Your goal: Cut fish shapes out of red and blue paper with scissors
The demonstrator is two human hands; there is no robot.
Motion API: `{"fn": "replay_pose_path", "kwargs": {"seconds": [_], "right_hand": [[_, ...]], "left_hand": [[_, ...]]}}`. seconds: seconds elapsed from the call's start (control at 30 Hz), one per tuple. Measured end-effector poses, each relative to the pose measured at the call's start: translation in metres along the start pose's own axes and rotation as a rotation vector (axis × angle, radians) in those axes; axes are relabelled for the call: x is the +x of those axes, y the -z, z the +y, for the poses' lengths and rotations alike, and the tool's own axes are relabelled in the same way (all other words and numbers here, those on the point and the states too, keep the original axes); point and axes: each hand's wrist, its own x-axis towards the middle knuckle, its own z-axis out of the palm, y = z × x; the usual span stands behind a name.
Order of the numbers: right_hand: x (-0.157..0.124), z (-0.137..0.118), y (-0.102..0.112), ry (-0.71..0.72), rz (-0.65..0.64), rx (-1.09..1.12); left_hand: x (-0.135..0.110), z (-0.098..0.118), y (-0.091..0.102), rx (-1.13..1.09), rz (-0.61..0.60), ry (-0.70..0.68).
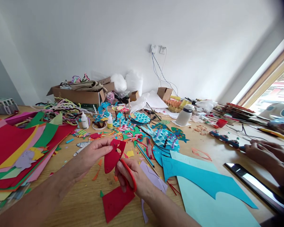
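My left hand [98, 149] pinches a piece of red paper [112, 160] by its upper left side, holding it above the table. The paper has a curved edge and a notch cut into its right part. In my right hand [132, 176] is a pair of scissors [130, 173] with red handles, fingers closed through the loops. Its blades meet the red paper's right side and are mostly hidden. Below, a second red sheet [118, 203] lies on the table, partly under my right hand. Beside it rests a cut lilac paper [152, 176].
Stacked coloured sheets [16, 148] cover the left side. Paper scraps [132, 132], glue bottles [84, 121] and a wavy blue paper craft [164, 140] lie ahead. To the right are a blue sheet [198, 181], a tablet [253, 184] and another person's hands [262, 154] by a caterpillar-like craft [227, 140].
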Motion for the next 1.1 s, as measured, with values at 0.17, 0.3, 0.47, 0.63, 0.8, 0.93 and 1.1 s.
{"fn": "replay_pose_path", "kwargs": {"seconds": [0.17,0.3,0.47,0.63,0.8,0.93,1.1], "right_hand": [[0.0,-0.001,0.0,0.003,0.01,-0.034],[-0.001,-0.003,-0.001,0.002,0.015,-0.058],[-0.001,-0.006,-0.002,-0.025,0.021,-0.062],[-0.002,-0.007,-0.002,-0.045,0.048,-0.093],[-0.003,-0.009,-0.004,-0.051,0.061,-0.113],[-0.003,-0.011,-0.005,-0.058,0.08,-0.11],[-0.003,-0.009,-0.004,-0.036,0.068,-0.123]], "left_hand": [[-0.002,0.0,0.0,-0.021,0.017,0.034],[-0.002,0.0,0.002,-0.02,0.006,0.045],[-0.004,0.004,0.004,-0.024,-0.02,0.058],[-0.005,0.008,0.004,-0.04,-0.031,0.089],[-0.004,0.008,0.008,-0.058,-0.042,0.116],[-0.004,0.008,0.008,-0.066,-0.008,0.142],[-0.005,0.008,0.004,-0.042,0.0,0.118]]}}
